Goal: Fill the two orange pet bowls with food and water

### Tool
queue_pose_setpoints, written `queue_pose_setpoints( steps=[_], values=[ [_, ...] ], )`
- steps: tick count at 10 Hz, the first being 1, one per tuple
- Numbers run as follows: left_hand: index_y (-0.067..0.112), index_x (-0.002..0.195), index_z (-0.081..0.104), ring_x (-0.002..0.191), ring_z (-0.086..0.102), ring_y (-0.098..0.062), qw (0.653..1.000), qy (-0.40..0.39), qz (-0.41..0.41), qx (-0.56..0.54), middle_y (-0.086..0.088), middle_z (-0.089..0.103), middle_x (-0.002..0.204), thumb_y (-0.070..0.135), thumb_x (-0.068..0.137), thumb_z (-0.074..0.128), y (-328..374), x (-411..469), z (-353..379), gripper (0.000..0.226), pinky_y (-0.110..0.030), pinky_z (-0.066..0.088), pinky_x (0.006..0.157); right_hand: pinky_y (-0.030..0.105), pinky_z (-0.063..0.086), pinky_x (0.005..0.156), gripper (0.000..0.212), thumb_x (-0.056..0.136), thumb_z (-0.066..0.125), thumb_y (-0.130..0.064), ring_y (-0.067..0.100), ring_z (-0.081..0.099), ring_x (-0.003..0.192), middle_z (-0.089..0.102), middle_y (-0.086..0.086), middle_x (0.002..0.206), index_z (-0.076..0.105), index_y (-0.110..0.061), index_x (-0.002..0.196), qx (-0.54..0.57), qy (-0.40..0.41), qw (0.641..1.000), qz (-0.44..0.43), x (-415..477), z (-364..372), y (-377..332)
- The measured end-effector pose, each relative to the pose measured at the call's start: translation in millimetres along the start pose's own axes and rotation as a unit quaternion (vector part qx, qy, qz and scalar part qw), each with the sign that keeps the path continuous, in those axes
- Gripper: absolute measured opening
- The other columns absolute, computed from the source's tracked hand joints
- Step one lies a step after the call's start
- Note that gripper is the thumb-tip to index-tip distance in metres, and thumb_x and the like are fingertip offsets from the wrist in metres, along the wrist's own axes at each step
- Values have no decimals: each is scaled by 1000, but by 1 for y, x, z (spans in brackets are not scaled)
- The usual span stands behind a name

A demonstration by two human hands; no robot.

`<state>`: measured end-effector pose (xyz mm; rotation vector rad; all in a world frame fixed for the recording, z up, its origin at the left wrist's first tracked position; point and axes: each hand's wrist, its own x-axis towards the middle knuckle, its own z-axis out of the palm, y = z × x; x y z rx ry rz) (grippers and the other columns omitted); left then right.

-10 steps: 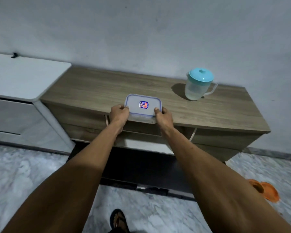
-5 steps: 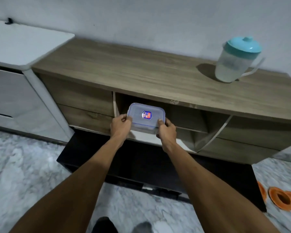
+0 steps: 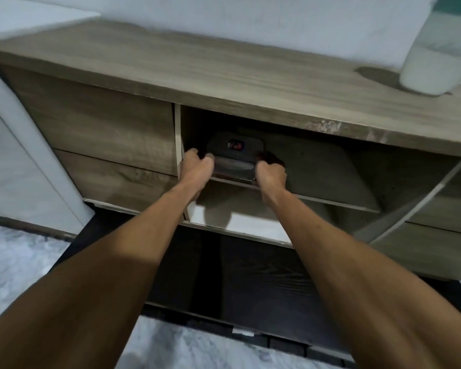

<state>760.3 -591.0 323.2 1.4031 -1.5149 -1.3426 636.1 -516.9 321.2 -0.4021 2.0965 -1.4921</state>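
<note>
A clear plastic food container (image 3: 236,155) with a lid and a small red-and-blue sticker sits inside the dark open shelf of the wooden cabinet (image 3: 171,65). My left hand (image 3: 196,167) grips its left end and my right hand (image 3: 270,174) grips its right end. A water jug (image 3: 437,57) with a teal lid stands on the cabinet top at the far right, partly cut off by the frame edge. The orange pet bowls are out of view.
A white unit (image 3: 24,169) stands against the cabinet's left side. A slanted divider (image 3: 415,203) splits the shelf space on the right. Below the cabinet lies a dark base board (image 3: 250,283), and marbled floor (image 3: 16,262) spreads around it.
Both hands carried the container down from the cabinet top and pushed it into the open shelf. The view moved lower and closer, so the orange bowls left the frame.
</note>
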Motion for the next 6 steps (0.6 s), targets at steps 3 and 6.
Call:
queue_pose_setpoints(
  steps=[3,6],
  values=[
    [2,130,48,114,54,-29,999,20,-9,48,-17,57,125,18,99,47,-9,19,6,35,-30,39,87,47,45,106,49,97,48,-47,37,56,122,60,13,133,58,-15,133,-68,-10,997,-36,23,21,6],
    [9,147,37,134,45,-29,996,-27,-55,60,-11,50,143,33,100,50,-2,-6,-15,55,-37,35,110,36,40,106,48,99,52,-33,34,53,125,56,16,139,51,-8,140,-59,-18,997,35,-10,-12,-2]
  ],
)
